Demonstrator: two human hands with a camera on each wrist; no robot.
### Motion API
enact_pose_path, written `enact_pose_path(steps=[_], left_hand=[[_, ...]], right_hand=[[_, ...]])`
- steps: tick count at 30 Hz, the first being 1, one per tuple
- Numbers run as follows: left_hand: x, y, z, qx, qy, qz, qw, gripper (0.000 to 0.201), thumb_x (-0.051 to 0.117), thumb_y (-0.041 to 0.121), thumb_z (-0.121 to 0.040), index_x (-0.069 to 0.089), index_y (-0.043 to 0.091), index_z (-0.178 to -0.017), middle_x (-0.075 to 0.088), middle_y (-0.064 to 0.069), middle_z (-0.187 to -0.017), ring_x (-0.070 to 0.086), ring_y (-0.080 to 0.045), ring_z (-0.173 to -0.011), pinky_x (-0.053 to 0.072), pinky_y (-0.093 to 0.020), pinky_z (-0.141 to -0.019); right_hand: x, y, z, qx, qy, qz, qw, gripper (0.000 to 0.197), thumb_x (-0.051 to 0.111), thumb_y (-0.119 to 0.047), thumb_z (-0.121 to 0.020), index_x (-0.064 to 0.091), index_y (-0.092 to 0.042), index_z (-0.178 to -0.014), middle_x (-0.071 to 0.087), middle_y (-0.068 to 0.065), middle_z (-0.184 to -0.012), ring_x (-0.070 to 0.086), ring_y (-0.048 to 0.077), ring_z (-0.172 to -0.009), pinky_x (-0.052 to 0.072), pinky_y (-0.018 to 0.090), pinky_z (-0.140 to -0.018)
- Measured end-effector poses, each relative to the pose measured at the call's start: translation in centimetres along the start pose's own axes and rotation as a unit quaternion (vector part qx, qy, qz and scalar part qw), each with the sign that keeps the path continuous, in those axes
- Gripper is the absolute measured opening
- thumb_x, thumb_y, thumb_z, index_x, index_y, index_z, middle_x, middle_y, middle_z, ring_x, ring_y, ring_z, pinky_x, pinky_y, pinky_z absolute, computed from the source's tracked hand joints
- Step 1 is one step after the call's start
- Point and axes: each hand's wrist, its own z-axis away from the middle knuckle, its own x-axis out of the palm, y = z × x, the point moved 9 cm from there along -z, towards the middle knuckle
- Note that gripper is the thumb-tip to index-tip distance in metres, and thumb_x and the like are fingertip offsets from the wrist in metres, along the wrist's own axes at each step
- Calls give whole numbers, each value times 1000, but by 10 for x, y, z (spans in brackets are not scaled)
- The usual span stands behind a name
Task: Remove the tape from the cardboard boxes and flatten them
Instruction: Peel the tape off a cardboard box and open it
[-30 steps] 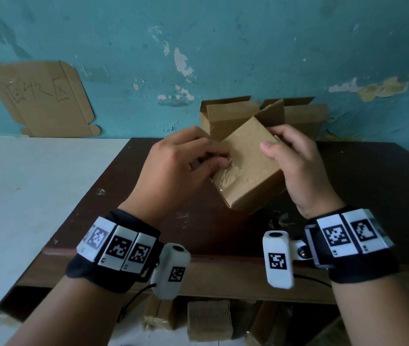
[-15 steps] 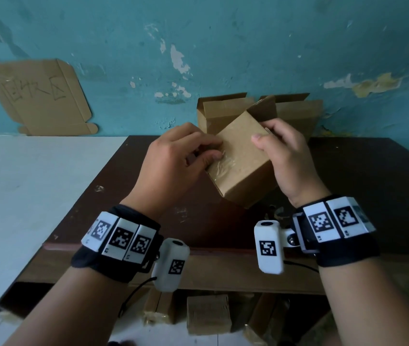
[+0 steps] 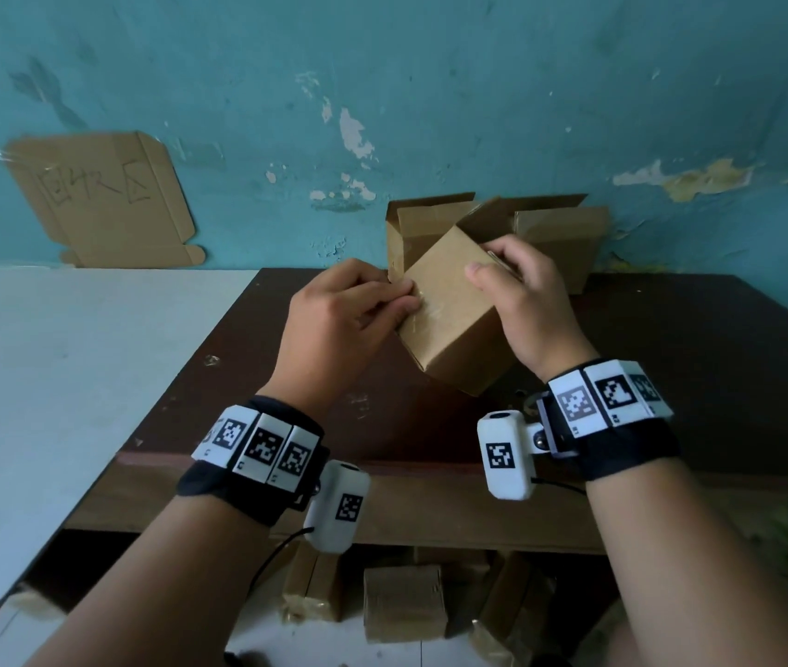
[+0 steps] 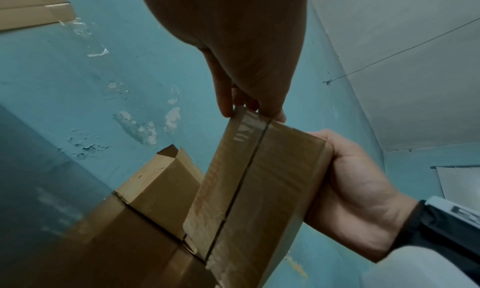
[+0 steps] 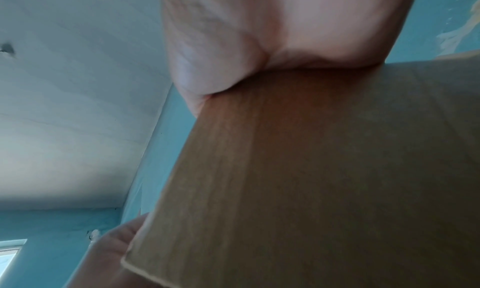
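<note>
A small cardboard box, tilted on one corner, is held above the dark wooden table by both hands; clear tape is seen along its seam. The box is gripped by the right hand, thumb on the near face and fingers curled over the far edge, while the tape's end at the upper left corner is pinched by the left hand. Two opened boxes are stood against the teal wall behind, and further boxes are stacked beneath the table.
</note>
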Motion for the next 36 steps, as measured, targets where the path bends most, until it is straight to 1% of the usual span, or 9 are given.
enact_pose_path(steps=[4, 8, 13, 16, 20, 25, 29, 32, 36], left_hand=[[-2, -6, 1, -38, 13, 6, 999, 20, 81, 29, -87, 83, 11, -95, 71, 0, -90, 65, -8, -77, 57, -27, -70], [1, -4, 2, -56, 10, -50, 997, 23, 76, 39, -90, 82, 16, -94, 71, 2, -90, 63, -9, -74, 57, -32, -66], [10, -11, 4, -80, -14, -32, 996, 30, 67, 33, -94, 78, 12, -113, 68, 1, -102, 66, -14, -85, 60, -38, -75], [12, -18, 7, -92, -13, -29, 995, 30, 69, 28, -94, 77, 13, -118, 67, 3, -103, 66, -15, -85, 60, -39, -74], [16, -26, 13, -103, -3, -43, 994, 21, 74, 26, -92, 80, 16, -109, 71, 5, -96, 67, -13, -76, 59, -38, -65], [20, -36, 8, -107, -10, -42, 993, 10, 79, 21, -88, 82, 16, -96, 75, 5, -90, 68, -10, -74, 58, -37, -67], [27, -41, 5, -119, -46, -29, 991, 11, 81, 18, -86, 81, 16, -97, 76, 5, -91, 67, -4, -76, 57, -23, -73], [33, -51, 6, -175, -68, 13, 982, 11, 80, 17, -87, 81, 19, -98, 74, 11, -87, 64, 5, -77, 49, -9, -75], [36, -57, 5, -218, -93, 17, 971, 9, 79, 21, -88, 81, 22, -98, 72, 15, -85, 65, 6, -79, 49, -6, -74]], right_hand=[[0, 2, 1, 6, 10, 20, 1000, 31, 56, -47, -84, 66, -25, -102, 69, -7, -92, 65, 12, -86, 52, 41, -76], [-3, 3, 1, 12, 42, 26, 999, 31, 55, -51, -83, 66, -29, -103, 70, -11, -93, 66, 11, -88, 56, 50, -82], [-7, 4, 7, 13, 98, 26, 995, 32, 56, -49, -84, 62, -32, -110, 67, -16, -98, 64, 6, -92, 57, 47, -85], [-9, 5, 9, 1, 118, 24, 993, 34, 57, -48, -85, 58, -34, -116, 64, -19, -101, 63, 3, -96, 58, 46, -87], [-9, 4, 6, -27, 125, 60, 990, 44, 56, -55, -82, 60, -30, -118, 66, -18, -103, 65, 8, -101, 57, 48, -89], [-7, 11, -5, -18, 114, 90, 989, 49, 55, -59, -79, 61, -33, -120, 68, -13, -109, 64, 15, -106, 55, 51, -92], [-5, 11, -15, -9, 92, 116, 989, 51, 55, -59, -78, 61, -32, -122, 65, -13, -111, 61, 16, -108, 53, 51, -95], [-4, 13, -20, 3, 81, 121, 989, 50, 55, -57, -80, 61, -32, -123, 65, -12, -112, 61, 16, -108, 52, 50, -95], [-2, 12, -21, 3, 73, 120, 990, 48, 57, -53, -82, 60, -30, -124, 64, -13, -111, 61, 14, -107, 53, 47, -95]])
